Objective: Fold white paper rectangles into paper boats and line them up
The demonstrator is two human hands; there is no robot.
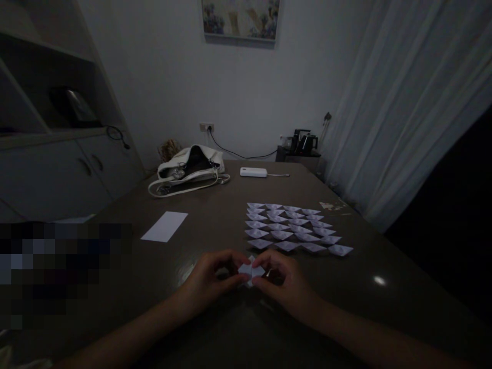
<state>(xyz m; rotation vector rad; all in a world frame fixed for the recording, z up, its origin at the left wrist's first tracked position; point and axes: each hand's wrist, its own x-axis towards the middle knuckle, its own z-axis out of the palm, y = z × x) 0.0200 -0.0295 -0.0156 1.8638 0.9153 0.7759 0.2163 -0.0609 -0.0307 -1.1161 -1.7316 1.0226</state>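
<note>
The left hand (215,275) and right hand (287,281) pinch a small folded paper (245,268) from opposite sides, thumbs nearer the body, probably so that both halves stay steady about the middle line. The paper sits directly between the two sets of fingertips, touching both. Beyond the right fingers, paper boats (282,235) stand in rows, apparently clear of the hands' working space; a flat sheet (165,226) lies beyond and left of the left fingers, seemingly within reach.

Left hand (217,274) + right hand (286,281) pinching folded white paper (258,271).
Rows of paper boats (282,235) beyond right hand; flat sheet (165,226) beyond left hand, white bag (190,177) farther out, all on counter (215,215).
</note>
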